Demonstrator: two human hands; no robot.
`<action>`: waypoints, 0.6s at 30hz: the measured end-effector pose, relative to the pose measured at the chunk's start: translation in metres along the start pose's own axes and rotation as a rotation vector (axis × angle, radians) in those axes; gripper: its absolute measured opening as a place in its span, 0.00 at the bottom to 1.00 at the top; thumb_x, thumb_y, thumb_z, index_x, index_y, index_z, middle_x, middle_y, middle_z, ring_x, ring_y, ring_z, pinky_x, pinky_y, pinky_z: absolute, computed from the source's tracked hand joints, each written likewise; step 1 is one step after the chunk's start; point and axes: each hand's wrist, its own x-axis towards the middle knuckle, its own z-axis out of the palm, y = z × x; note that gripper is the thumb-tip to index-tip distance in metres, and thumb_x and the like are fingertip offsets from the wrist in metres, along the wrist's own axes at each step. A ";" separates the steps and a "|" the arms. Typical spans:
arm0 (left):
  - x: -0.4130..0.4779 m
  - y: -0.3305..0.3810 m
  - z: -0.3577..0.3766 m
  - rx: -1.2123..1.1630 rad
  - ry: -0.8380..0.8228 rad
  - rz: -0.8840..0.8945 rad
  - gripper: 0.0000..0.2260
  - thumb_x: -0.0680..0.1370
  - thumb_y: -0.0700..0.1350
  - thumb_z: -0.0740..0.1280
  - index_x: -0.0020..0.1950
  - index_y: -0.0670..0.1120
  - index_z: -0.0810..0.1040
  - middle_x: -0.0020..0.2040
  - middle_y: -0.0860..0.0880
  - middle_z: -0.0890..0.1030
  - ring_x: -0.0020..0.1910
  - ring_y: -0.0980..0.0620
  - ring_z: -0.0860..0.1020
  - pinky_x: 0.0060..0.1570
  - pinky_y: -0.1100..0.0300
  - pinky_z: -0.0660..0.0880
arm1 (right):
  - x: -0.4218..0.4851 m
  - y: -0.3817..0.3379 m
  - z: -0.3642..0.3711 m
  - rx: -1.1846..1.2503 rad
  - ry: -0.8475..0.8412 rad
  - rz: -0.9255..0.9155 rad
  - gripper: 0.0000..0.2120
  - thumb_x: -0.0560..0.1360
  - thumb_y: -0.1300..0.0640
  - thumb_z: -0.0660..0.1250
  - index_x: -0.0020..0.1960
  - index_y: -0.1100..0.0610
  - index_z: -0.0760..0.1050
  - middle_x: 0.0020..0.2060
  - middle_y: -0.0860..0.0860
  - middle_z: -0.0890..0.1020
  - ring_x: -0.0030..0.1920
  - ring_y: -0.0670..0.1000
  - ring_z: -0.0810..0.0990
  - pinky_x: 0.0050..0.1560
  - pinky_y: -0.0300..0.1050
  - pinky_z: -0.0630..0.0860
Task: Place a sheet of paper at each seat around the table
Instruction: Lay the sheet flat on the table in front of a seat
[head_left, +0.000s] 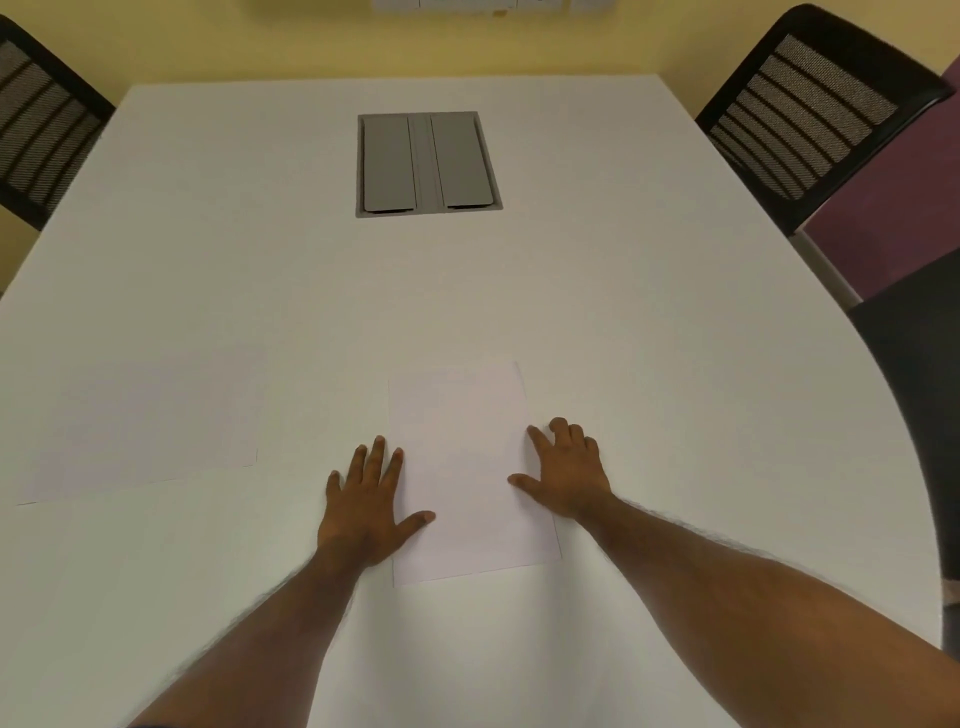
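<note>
A white sheet of paper (467, 467) lies flat on the white table (623, 312), near the front middle. My left hand (369, 499) rests flat at the sheet's left edge, fingers spread, thumb on the paper. My right hand (566, 473) rests on the sheet's right edge, fingers spread, thumb on the paper. Neither hand grips anything. A second white sheet (145, 431) lies flat to the left, faint against the table.
A grey cable hatch (428, 163) is set into the table's middle. Black mesh-backed chairs stand at the far left (36, 119) and far right (810, 114). A dark chair (919, 389) sits at the right edge. A yellow wall is behind.
</note>
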 end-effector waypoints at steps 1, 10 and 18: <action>0.000 0.000 0.000 0.000 0.002 -0.003 0.51 0.62 0.78 0.35 0.79 0.52 0.38 0.79 0.48 0.34 0.79 0.46 0.38 0.76 0.42 0.47 | 0.001 0.000 -0.001 0.016 -0.002 0.006 0.37 0.73 0.33 0.60 0.75 0.52 0.59 0.70 0.56 0.63 0.68 0.58 0.63 0.67 0.53 0.62; 0.000 0.001 -0.002 -0.009 0.002 -0.009 0.52 0.60 0.78 0.34 0.79 0.53 0.39 0.79 0.49 0.35 0.79 0.47 0.39 0.75 0.42 0.48 | 0.012 -0.023 -0.004 0.514 -0.029 0.340 0.37 0.67 0.46 0.76 0.72 0.51 0.65 0.66 0.56 0.66 0.67 0.59 0.66 0.64 0.52 0.68; 0.002 -0.001 0.000 -0.028 0.020 -0.004 0.53 0.60 0.79 0.34 0.79 0.52 0.41 0.80 0.49 0.37 0.79 0.47 0.40 0.75 0.41 0.50 | 0.027 -0.030 -0.004 0.878 0.057 0.530 0.27 0.66 0.52 0.77 0.61 0.55 0.73 0.60 0.54 0.74 0.61 0.58 0.74 0.62 0.55 0.74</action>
